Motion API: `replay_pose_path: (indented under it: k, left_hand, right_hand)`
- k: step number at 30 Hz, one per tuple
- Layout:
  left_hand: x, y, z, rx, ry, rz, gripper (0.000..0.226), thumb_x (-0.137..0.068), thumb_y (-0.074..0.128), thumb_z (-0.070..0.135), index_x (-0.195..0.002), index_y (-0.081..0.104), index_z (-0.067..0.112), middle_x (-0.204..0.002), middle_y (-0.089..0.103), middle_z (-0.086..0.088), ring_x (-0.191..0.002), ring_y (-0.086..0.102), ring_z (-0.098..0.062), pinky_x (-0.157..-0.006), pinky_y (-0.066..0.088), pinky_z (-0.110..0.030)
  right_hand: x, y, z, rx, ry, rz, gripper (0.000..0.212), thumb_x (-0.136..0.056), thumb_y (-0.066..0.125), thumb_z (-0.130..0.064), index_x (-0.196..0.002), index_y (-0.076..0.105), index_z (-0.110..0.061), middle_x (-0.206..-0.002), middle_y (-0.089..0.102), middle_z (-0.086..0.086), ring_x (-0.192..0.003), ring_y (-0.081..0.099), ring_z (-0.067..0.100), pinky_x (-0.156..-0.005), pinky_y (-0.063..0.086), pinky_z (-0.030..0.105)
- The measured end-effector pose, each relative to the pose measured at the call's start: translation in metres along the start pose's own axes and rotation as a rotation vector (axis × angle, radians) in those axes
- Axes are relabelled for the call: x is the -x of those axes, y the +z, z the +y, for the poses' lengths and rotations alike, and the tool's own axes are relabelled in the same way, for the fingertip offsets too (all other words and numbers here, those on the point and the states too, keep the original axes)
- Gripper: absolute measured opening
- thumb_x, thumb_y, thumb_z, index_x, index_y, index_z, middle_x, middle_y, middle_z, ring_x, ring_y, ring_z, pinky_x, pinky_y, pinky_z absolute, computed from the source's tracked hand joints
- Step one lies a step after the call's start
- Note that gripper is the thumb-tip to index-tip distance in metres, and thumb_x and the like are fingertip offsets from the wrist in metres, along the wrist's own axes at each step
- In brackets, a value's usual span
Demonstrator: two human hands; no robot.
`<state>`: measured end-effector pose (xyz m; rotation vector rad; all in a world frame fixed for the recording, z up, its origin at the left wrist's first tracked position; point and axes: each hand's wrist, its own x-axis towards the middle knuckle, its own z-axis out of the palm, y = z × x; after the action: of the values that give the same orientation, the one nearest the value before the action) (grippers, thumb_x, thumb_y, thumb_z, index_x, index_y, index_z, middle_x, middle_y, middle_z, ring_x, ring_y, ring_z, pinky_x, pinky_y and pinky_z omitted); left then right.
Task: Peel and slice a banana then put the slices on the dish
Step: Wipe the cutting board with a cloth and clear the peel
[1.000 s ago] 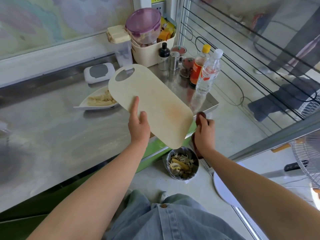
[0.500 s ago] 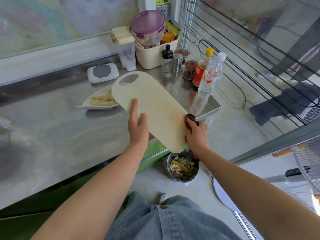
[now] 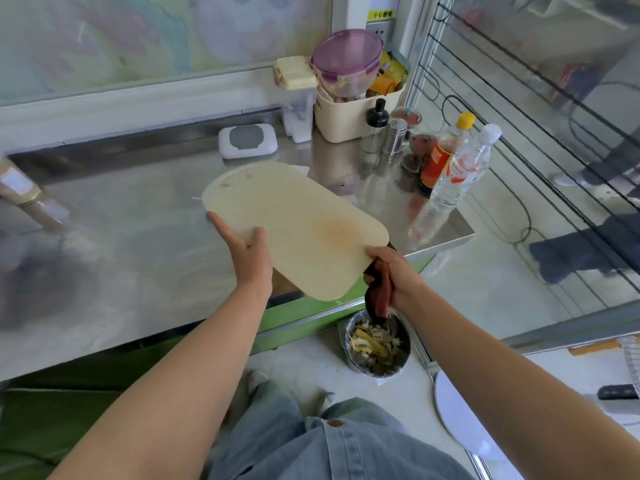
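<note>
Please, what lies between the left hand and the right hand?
In the head view, the cream cutting board fills that stretch. The left hand holds its near long edge. The right hand, gripping a dark reddish-brown object, is at its lower corner.

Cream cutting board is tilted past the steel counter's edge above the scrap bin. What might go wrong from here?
The left hand grips the cream plastic cutting board by one edge only; it may slip toward the round silver scrap bin.
The right hand holds a dark reddish-brown object at the board's lower corner; scrapings might miss the bin.
</note>
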<state>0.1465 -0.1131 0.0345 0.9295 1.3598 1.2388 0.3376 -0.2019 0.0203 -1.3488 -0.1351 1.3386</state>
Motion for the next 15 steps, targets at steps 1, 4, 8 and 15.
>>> replay_pose_path:
  k: [1, 4, 8, 15]
  left_hand:
    - [-0.001, -0.006, 0.001, 0.007, -0.02, 0.015, 0.085, -0.095, 0.043, 0.007, -0.15, -0.016, 0.03, -0.147, 0.025, 0.011, -0.121, 0.044, -0.007, -0.095, 0.036, -0.016]
    - [-0.013, -0.024, -0.001, 0.181, -0.228, 0.082, 0.089, -0.09, 0.058, 0.038, -0.153, -0.004, 0.026, -0.148, 0.031, 0.011, -0.127, 0.045, -0.012, -0.103, 0.039, -0.026]
    - [-0.017, -0.051, -0.004, 0.269, -0.389, -0.057, 0.039, -0.091, 0.062, 0.03, -0.125, 0.052, 0.014, -0.117, 0.066, -0.006, -0.109, 0.062, -0.023, -0.07, 0.055, -0.032]
    - [-0.053, -0.104, -0.005, 0.239, -0.332, -0.007, 0.029, -0.092, 0.061, 0.015, -0.117, 0.05, 0.025, -0.124, 0.061, 0.0, -0.113, 0.058, -0.02, -0.093, 0.048, -0.042]
  right_hand:
    - [-0.003, 0.007, 0.001, -0.032, -0.018, -0.034, 0.009, -0.087, 0.059, -0.004, -0.081, 0.053, -0.006, -0.067, 0.05, 0.009, -0.045, 0.046, 0.015, -0.037, 0.038, 0.022]
    - [-0.01, 0.031, 0.002, -0.065, -0.05, -0.111, 0.007, -0.089, 0.057, -0.004, -0.089, 0.051, -0.007, -0.067, 0.052, 0.007, -0.049, 0.048, 0.013, -0.039, 0.038, 0.023]
    - [-0.019, 0.073, 0.01, -0.059, -0.037, -0.129, 0.008, -0.091, 0.056, -0.005, -0.083, 0.053, -0.009, -0.061, 0.05, 0.004, -0.046, 0.046, 0.012, -0.04, 0.038, 0.023]
    - [-0.033, 0.145, 0.034, 0.259, -0.022, -0.144, 0.012, -0.094, 0.057, -0.021, -0.087, 0.056, -0.011, -0.074, 0.056, 0.007, -0.061, 0.053, 0.017, -0.052, 0.042, 0.028]
